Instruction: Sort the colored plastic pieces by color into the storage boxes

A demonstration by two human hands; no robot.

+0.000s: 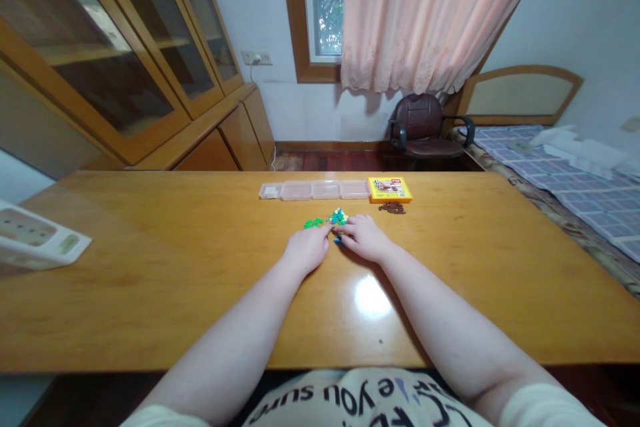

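Head camera looked down on a wooden tabletop [200, 280], where a yellow box [390, 190] was lying near the far edge. Just in front of this box, on the person's side, was a heap of brown pieces [393, 208]. To the left of the box extended a row of clear trays [325, 191] (the one farthest from the box contained something pale). A mixed heap [339, 215] of small blue, green and pale pieces lay to the front left of the box, and some green pieces [313, 223] were farther left from it. Left hand [307, 248], also front left of the box, had its index finger extended; whether its grip held a piece, I could not tell. Right hand [367, 238], closer to the box, had its fingers slightly spread at the mixed heap; its grip was equally unclear.
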